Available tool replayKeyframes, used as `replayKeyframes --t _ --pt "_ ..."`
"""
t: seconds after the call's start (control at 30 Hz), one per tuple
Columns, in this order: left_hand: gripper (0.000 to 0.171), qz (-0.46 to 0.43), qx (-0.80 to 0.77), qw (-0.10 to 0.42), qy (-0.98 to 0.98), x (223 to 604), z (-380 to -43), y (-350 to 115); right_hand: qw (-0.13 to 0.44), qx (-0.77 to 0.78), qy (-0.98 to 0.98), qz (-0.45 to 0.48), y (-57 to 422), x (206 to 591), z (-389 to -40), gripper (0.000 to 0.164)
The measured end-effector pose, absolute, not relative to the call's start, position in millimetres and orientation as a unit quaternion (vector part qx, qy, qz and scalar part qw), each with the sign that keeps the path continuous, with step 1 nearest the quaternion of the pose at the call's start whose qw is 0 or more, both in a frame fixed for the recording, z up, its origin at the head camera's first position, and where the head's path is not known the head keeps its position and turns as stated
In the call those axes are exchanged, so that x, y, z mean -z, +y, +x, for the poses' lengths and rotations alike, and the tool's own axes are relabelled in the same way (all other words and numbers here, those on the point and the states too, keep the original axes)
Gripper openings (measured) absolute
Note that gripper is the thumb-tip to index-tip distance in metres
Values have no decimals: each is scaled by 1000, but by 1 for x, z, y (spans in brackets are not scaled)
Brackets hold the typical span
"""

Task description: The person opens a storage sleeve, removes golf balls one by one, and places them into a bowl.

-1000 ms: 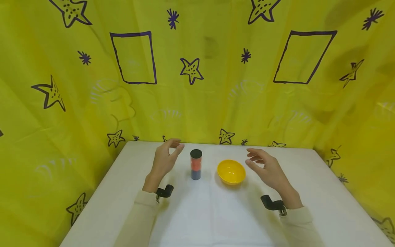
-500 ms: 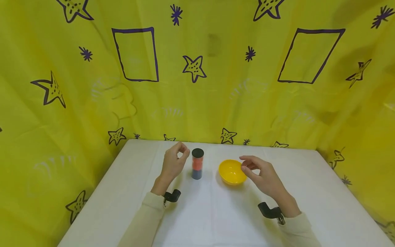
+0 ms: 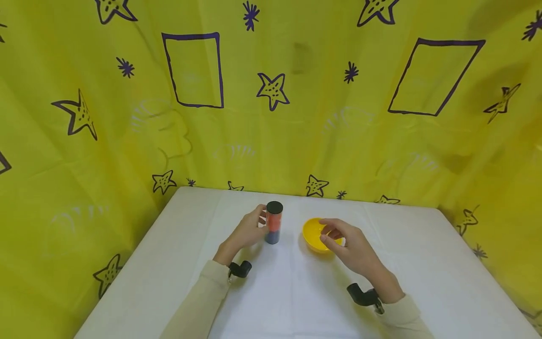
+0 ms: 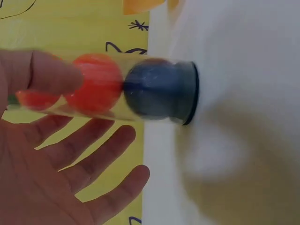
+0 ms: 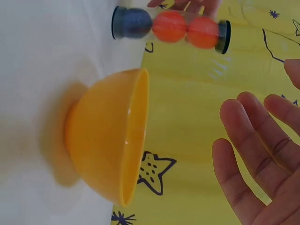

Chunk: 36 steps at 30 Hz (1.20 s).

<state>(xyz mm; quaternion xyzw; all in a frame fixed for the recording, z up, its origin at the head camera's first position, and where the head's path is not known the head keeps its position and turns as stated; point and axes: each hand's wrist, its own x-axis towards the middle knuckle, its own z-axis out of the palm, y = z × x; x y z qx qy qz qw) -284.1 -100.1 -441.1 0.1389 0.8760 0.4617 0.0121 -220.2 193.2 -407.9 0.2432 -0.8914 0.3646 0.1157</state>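
A clear tube (image 3: 274, 223) with black ends stands upright on the white table. The left wrist view shows red balls (image 4: 96, 82) and one dark blue ball (image 4: 149, 89) inside it, the blue one lowest. My left hand (image 3: 249, 230) is at the tube's left side, thumb in front and the other fingers spread out behind it, not curled round. To the right sits a yellow bowl (image 3: 312, 231), upright, with no contents showing in the head view. My right hand (image 3: 354, 248) hovers over the bowl's right rim, fingers loosely bent and holding nothing; the right wrist view shows them apart from the bowl (image 5: 103, 136).
The white table (image 3: 271, 292) runs back to a yellow curtain (image 3: 237, 127) printed with dark stars and frames, which also encloses both sides. Black wrist cameras (image 3: 363, 295) jut from both wrists above the tabletop.
My left hand has moved right to the tube, its thumb and fingers now on either side of it. My right hand has moved left over the bowl's rim. Tube and bowl remain standing.
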Motion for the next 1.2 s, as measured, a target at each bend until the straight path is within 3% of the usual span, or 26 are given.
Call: replayKeyframes --t 0.1,0.23,0.53,0.77,1.0,1.2 --pt "52 144 -447 55 881 442 -284 -97 108 -366 -892 243 190 410 -221 38" --pt "56 136 -440 66 885 446 -283 -95 102 -371 -892 237 187 412 -221 39" --pt "50 140 -439 55 886 451 -282 -92 82 -389 -897 195 183 415 -219 43" --pt "41 191 -422 39 885 457 -283 -88 60 -400 -896 182 180 419 -219 46" --pt "45 256 -395 8 882 463 -286 -82 66 -418 -887 185 175 422 -219 45" --pt "50 262 -361 13 895 462 -281 -75 74 -419 -886 184 172 422 -218 44"
